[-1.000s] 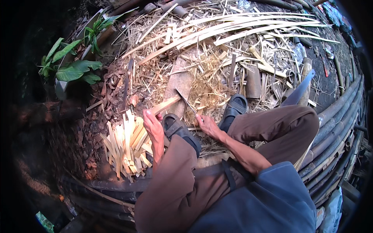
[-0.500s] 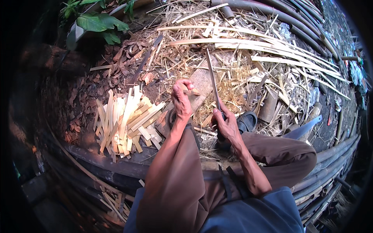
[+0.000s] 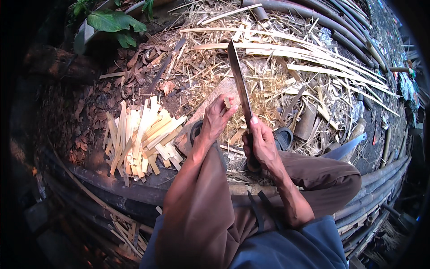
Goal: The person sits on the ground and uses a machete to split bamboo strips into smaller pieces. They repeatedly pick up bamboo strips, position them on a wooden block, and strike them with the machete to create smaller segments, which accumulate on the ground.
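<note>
My left hand point(image 3: 214, 121) is closed around a short piece of split bamboo point(image 3: 227, 103), its end poking up between thumb and fingers. In my right hand point(image 3: 265, 145) is the dark handle of a machete, gripped firmly. The machete's long blade point(image 3: 240, 80) points away from me and leans slightly left, just right of the bamboo piece and apart from it. Below both hands lies a flat worn board point(image 3: 225, 87). A loose pile of short bamboo strips point(image 3: 145, 134) sits to the left of my left hand.
Long bamboo slats point(image 3: 309, 56) stretch across the shavings at the far right, before dark bamboo poles point(image 3: 313, 20). A saw blade point(image 3: 347, 148) and a bamboo section point(image 3: 307, 122) lie right of my knee. Dry leaves and a green plant point(image 3: 114, 22) are at the far left.
The bamboo piece in my left hand has turned from lying sideways to pointing up. My right hand has lifted the machete, and its blade has swung left, showing more of its flat side.
</note>
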### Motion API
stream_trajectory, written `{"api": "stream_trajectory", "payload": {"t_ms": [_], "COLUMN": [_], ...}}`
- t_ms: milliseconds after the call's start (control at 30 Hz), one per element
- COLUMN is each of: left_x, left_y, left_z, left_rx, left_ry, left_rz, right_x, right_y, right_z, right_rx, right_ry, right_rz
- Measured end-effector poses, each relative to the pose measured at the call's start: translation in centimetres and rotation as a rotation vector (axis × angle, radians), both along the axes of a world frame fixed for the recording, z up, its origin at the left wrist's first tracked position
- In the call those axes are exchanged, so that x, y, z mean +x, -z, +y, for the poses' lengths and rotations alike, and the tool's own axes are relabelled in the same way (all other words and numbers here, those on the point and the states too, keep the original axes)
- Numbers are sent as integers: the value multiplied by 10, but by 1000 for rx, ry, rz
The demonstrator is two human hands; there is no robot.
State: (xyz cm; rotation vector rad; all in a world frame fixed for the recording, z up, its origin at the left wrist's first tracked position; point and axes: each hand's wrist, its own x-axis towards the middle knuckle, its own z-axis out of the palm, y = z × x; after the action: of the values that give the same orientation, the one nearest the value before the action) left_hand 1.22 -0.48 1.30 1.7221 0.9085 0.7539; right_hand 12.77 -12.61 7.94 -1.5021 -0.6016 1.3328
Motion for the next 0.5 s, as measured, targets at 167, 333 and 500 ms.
{"api": "stream_trajectory", "payload": {"t_ms": [167, 333, 500], "left_x": [-8, -4, -3], "left_y": [11, 7, 10], "left_z": [-1, -3, -2], "left_rx": [100, 100, 84], "left_ry": [94, 141, 152], "left_rz": [-39, -70, -62], "right_x": [-5, -4, -3], "right_y": [-18, -10, -13], "right_z": [3, 3, 3], "right_rx": [-48, -45, -52], "right_ry": [-49, -49, -59], "right_rz": [96, 101, 102]}}
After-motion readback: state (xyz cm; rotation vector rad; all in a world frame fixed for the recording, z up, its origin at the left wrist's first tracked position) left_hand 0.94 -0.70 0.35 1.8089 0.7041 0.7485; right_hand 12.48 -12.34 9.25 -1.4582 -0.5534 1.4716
